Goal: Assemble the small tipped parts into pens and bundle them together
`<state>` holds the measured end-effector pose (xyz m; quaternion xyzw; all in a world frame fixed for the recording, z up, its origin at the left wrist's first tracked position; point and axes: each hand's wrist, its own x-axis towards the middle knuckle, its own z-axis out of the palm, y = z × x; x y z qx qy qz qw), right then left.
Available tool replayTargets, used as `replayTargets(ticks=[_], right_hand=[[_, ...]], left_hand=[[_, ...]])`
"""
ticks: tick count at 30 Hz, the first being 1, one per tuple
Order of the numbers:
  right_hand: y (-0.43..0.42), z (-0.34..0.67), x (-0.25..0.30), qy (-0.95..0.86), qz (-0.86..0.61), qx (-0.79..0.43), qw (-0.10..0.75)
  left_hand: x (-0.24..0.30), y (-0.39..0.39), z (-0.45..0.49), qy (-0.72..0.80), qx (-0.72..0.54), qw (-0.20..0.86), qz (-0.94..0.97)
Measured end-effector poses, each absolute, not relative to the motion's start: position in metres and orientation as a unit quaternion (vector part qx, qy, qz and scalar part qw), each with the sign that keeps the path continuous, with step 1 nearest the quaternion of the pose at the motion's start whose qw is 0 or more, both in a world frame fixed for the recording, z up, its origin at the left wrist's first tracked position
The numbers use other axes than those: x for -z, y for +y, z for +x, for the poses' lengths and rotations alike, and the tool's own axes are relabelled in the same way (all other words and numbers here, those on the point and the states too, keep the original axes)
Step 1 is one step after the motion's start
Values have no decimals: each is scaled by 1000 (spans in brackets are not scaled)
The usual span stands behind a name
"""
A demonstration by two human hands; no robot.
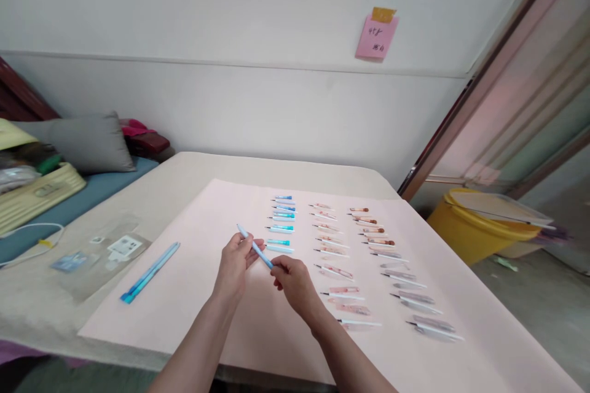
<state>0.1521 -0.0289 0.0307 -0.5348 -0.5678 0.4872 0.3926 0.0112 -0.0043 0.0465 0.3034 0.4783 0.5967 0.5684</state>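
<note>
Left hand [234, 258]: thumb and index pinched on the upper part of the pen, other fingers loosely open behind it.
Right hand [295, 282]: fingers curled, fingertips closed on the pen's lower end.
Light-blue pen [260, 253]: slanted between both hands at the frame's centre, tip toward upper left, above the pink sheet [193, 295].
Slip risk: a slackened pinch, or uneven twisting, could drop the pen.
Row risk: a low sweep of the right wrist might scatter the pink pen parts [343, 290], lower right of centre.
Forearms: rising from the bottom edge, converging inward, wrists bent.
</note>
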Motion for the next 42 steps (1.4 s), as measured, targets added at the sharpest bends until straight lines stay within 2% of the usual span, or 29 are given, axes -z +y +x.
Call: replayTargets(ticks=[6, 12, 18, 26, 33, 39, 42], right_hand=[[-29, 154, -31, -562, -509, -502, 415], [-33, 151, -29, -623, -565, -336, 423], [-31, 155, -34, -589, -539, -449, 402], [-35, 151, -41, -621, -552, -399, 387], [-35, 152, -41, -619, -552, -406, 384], [-36, 149, -40, -623, -545, -416, 378], [-36, 149, -39, -617, -544, -432, 369]], left_hand=[[-49, -7, 13, 472, -605, 563, 307], [-51, -13, 20, 464, -597, 573, 317], [-55, -16, 22, 431, -578, 602, 343], [-53, -13, 22, 496, -600, 532, 334], [-54, -12, 21, 452, -607, 578, 304], [-55, -13, 20, 492, -622, 513, 329], [-54, -11, 17, 484, -620, 534, 311]])
